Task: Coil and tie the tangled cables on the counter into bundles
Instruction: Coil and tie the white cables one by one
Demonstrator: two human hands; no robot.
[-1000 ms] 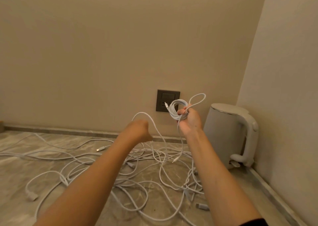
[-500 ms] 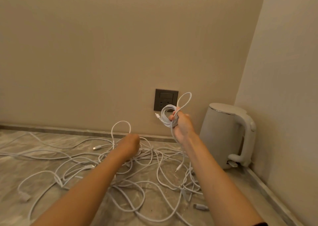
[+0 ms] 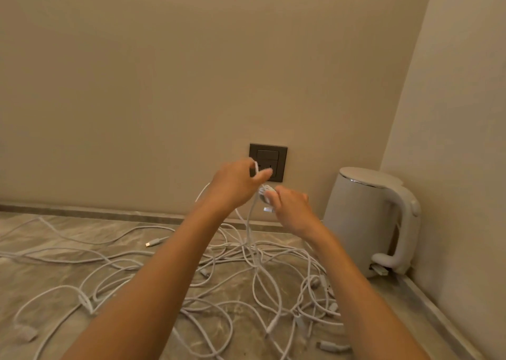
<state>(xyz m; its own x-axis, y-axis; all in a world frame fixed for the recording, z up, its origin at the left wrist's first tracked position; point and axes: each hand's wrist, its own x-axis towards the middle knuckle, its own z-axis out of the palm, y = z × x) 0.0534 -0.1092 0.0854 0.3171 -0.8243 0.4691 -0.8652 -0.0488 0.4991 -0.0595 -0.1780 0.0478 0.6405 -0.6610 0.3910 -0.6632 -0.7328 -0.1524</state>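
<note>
Several white cables (image 3: 219, 285) lie tangled across the marble counter (image 3: 68, 239). Both my hands are raised above the tangle, in front of the wall socket. My right hand (image 3: 291, 209) grips a small white coiled bundle (image 3: 265, 194), mostly hidden by its fingers, with a connector end sticking out below. My left hand (image 3: 235, 185) pinches a strand of the same cable between thumb and fingers, just up and left of the coil. A length of cable hangs from the hands down into the tangle.
A white electric kettle (image 3: 369, 220) stands in the right corner, close to my right forearm. A dark wall socket (image 3: 276, 154) sits behind the hands. Loose connector ends (image 3: 153, 242) lie among the cables. Walls close the back and right sides.
My left hand rose from the tangle to meet the right hand, carrying a strand. The right hand lowered a little, and the loop that stood above the coil is gone.
</note>
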